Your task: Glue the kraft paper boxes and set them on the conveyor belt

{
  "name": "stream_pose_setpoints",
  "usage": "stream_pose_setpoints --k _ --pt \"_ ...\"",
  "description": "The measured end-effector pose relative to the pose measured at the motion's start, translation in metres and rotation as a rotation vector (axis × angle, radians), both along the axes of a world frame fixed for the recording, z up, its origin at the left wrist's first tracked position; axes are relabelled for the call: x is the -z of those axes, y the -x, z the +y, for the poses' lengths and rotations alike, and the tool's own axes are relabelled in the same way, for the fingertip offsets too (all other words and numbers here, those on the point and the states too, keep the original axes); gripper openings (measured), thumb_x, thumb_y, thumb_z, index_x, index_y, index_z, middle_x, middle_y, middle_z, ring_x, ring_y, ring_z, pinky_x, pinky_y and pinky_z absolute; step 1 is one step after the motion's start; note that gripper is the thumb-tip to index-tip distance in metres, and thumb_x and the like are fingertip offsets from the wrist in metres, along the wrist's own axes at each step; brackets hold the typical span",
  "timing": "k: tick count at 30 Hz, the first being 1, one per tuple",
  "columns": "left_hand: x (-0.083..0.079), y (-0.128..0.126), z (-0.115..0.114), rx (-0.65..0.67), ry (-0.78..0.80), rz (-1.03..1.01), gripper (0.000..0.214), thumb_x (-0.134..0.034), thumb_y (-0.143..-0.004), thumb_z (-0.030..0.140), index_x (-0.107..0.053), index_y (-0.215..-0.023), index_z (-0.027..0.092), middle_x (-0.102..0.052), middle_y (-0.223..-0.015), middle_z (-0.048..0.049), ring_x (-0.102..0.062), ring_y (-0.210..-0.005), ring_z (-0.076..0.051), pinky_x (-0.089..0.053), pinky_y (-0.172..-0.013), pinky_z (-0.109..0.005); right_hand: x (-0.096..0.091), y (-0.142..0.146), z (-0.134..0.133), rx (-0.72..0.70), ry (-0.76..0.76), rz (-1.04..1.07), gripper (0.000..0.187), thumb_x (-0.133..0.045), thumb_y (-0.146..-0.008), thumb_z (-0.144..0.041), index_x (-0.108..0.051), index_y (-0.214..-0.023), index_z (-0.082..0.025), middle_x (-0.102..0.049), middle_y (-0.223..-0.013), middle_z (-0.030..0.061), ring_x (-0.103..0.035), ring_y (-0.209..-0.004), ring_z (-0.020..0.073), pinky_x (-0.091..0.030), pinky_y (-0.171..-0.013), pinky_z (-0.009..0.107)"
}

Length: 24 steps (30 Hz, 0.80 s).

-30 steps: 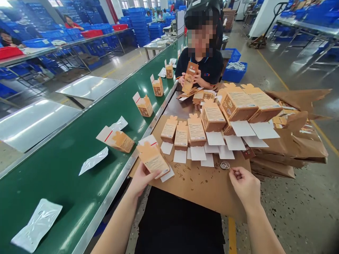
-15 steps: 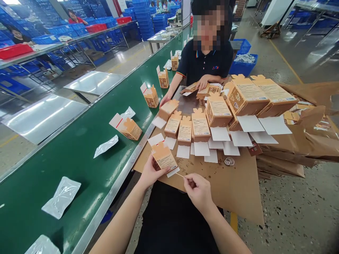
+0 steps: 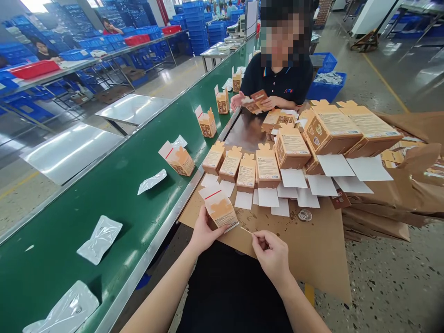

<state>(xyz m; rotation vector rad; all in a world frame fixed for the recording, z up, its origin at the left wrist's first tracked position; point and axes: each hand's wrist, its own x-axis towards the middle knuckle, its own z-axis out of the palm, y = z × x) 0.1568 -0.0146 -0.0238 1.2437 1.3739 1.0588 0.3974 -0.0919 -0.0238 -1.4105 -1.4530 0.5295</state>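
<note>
My left hand [image 3: 207,232] is closed around a small brown carton [image 3: 222,212], tilted, with its white flap and red strip raised at the far end. To the right of the carton, my right hand [image 3: 272,253] pinches a thin pale stick [image 3: 246,230], perhaps a cotton swab. The stick's tip points at the carton's near end and stands a little apart from it. Beyond my hands, several similar cartons [image 3: 268,166] lie in a row with their white flaps toward me. A small clear round dish [image 3: 305,215] sits on the cardboard sheet [image 3: 298,240].
At left a green conveyor belt [image 3: 135,226] carries several silver pouches [image 3: 100,239] and open cartons [image 3: 207,123]. Across the table a co-worker [image 3: 277,78] holds a flat carton [image 3: 257,101]. Larger cartons [image 3: 333,127] are stacked at right, beside brown wrapping paper [image 3: 391,189].
The stick has drawn away from the carton's near end, whose white flap is now mostly folded in. The co-worker has let go of a carton in the row and lifted a flat one. Pouches moved along the belt.
</note>
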Motion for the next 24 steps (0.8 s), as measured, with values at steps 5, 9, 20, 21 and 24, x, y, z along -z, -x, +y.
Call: stream_pose_setpoints --k 5,9,20,21,24 --pt "0.002 -0.011 -0.013 -0.05 -0.028 0.155 0.076 -0.107 -0.069 0.044 -0.064 -0.13 0.028 -0.082 -0.124 -0.009 -0.083 -0.122 -0.036 -0.067 -0.108 -0.053 -0.007 -0.017 -0.025 0.07 -0.003 0.035 0.023 -0.071 -0.105 -0.024 -0.079 -0.083 -0.024 -0.069 -0.066 -0.003 -0.061 -0.052 0.012 -0.053 -0.053 0.021" --pt "0.005 -0.014 -0.019 -0.054 -0.074 0.156 0.073 -0.105 -0.072 0.039 -0.064 -0.131 0.03 -0.081 -0.126 -0.0117 -0.083 -0.121 -0.038 -0.068 -0.107 -0.057 -0.011 -0.025 -0.036 0.107 -0.014 0.047 0.023 -0.073 -0.105 -0.024 -0.08 -0.084 -0.025 -0.068 -0.065 -0.0033 -0.061 -0.051 0.0117 -0.053 -0.051 0.021" --pt "0.009 -0.002 -0.01 -0.012 -0.066 0.181 0.081 -0.104 -0.071 0.048 -0.06 -0.137 0.031 -0.08 -0.13 -0.0111 -0.082 -0.124 -0.039 -0.067 -0.107 -0.058 -0.017 -0.036 -0.037 0.138 -0.006 0.061 0.031 -0.073 -0.11 -0.035 -0.081 -0.082 -0.025 -0.07 -0.064 -0.0004 -0.062 -0.051 0.014 -0.055 -0.05 0.023" --pt "0.006 -0.003 -0.011 0.007 -0.058 0.176 0.081 -0.104 -0.072 0.047 -0.06 -0.138 0.031 -0.08 -0.131 -0.0114 -0.082 -0.125 -0.04 -0.067 -0.109 -0.06 -0.018 -0.035 -0.037 0.142 -0.009 0.062 0.031 -0.073 -0.11 -0.035 -0.081 -0.082 -0.025 -0.07 -0.065 -0.0002 -0.062 -0.051 0.0141 -0.055 -0.05 0.023" --pt "0.001 -0.006 -0.014 0.04 -0.035 0.17 0.08 -0.104 -0.073 0.039 -0.06 -0.139 0.034 -0.08 -0.132 -0.0117 -0.082 -0.127 -0.041 -0.066 -0.11 -0.061 -0.018 -0.033 -0.038 0.15 -0.02 0.063 0.027 -0.074 -0.108 -0.031 -0.082 -0.083 -0.025 -0.07 -0.065 -0.0005 -0.062 -0.051 0.0139 -0.055 -0.049 0.023"
